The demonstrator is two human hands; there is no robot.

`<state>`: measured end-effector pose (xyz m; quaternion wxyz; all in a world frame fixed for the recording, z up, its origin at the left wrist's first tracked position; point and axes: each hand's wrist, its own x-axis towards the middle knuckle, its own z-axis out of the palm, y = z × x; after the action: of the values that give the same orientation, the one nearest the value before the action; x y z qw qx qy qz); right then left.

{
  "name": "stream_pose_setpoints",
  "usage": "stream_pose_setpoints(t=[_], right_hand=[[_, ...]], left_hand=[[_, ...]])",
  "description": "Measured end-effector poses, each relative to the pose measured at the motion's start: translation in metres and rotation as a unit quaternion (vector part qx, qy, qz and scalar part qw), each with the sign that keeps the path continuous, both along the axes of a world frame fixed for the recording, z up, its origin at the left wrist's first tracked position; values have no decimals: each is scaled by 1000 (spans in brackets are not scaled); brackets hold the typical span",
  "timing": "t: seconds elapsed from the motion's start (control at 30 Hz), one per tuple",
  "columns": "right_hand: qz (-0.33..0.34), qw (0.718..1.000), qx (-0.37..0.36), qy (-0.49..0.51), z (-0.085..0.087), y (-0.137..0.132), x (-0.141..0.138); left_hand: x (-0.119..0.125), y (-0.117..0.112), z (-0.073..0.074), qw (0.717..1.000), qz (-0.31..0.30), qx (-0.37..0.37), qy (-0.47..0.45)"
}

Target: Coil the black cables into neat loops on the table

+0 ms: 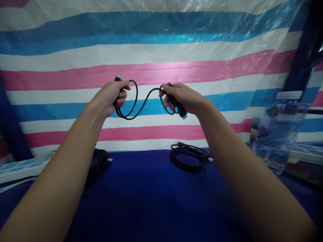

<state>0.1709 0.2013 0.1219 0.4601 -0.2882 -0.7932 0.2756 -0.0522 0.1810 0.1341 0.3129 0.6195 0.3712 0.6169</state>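
Both my arms reach forward and hold a short black cable (141,104) up in the air in front of a striped tarp. My left hand (112,96) is closed round one end, with a plug sticking up above the fist. My right hand (180,97) is closed round the other end, and its plug points down to the right below the fingers. Between the hands the cable sags in an S-shaped loop.
A blue table (151,198) lies below. On it a coiled black cable (189,156) rests at centre right, and another dark coil (99,161) sits partly behind my left forearm. A clear plastic bottle (280,131) stands at the right. The pink, white and blue tarp (161,60) closes the back.
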Motion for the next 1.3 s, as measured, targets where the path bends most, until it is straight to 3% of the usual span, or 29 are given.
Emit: stream_pose_setpoints(t=[0.1, 0.2, 0.3, 0.5, 0.63, 0.77, 0.9, 1.1, 1.17, 1.3], right_hand=[[-40, 994, -29, 98, 1, 7, 6], [-81, 968, -59, 231, 4, 12, 16], [-53, 958, -77, 272, 6, 12, 24], [-6, 973, 48, 226, 14, -4, 14], [35, 967, 155, 198, 23, -27, 0], [58, 977, 179, 105, 25, -49, -11], [42, 982, 186, -12, 19, -49, -27], [-104, 922, 332, -171, 2, -15, -38], [-141, 906, 353, -188, -2, -5, -36], [-152, 893, 380, -185, -8, 4, -38]], left_hand=[[-16, 3, 0, 998, 56, -10, -14], [-35, 7, 1, 992, 124, -2, -36], [-49, 6, 5, 989, 146, -12, -18], [-41, -17, 15, 984, 86, -50, 146], [-33, -19, 10, 975, 12, -112, 190], [-26, -3, -2, 990, -4, -113, 89], [-11, 8, -10, 990, -38, -133, 3], [16, 8, -15, 974, -158, -138, -81], [25, 8, -17, 976, -160, -122, -87], [42, 7, -22, 980, -151, -93, -94]])
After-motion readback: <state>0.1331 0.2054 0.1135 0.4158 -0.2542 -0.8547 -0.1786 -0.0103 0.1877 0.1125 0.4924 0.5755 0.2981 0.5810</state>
